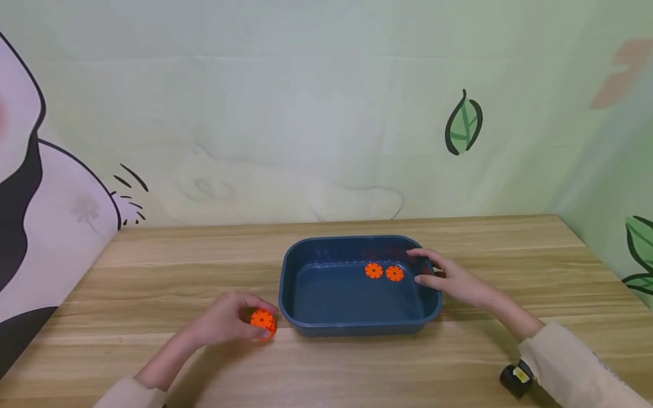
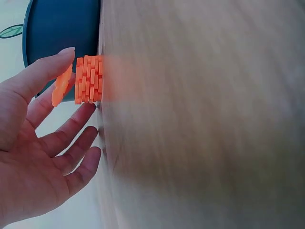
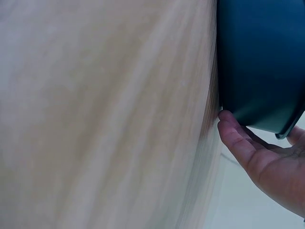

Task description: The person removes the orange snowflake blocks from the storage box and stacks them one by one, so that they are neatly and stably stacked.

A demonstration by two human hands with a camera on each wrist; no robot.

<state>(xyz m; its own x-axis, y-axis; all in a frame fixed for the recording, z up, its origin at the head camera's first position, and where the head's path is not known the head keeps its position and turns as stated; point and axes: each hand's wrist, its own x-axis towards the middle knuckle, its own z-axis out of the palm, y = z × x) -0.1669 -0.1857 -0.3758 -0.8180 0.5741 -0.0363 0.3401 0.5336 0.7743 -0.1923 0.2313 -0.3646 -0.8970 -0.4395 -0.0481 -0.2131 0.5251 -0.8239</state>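
Between thumb and finger, my left hand (image 2: 43,143) pinches a thin orange notched disc (image 2: 63,86), tilted on edge. Right beside it stands a short stack of orange discs (image 2: 89,78), resting on the table by the left end of a dark blue plastic tub (image 1: 352,326). Two more orange discs, one left (image 1: 373,271) and one right (image 1: 395,273), lie side by side on the tub's floor toward the back right. My right hand (image 1: 461,281) grips the tub's right end, with digits over the rim and others against the outside wall.
The tub stands on a wood-grain table (image 1: 357,374) with a printed cloth wall (image 1: 306,141) behind it. A small black object with a yellow label (image 1: 516,379) is by the right sleeve.
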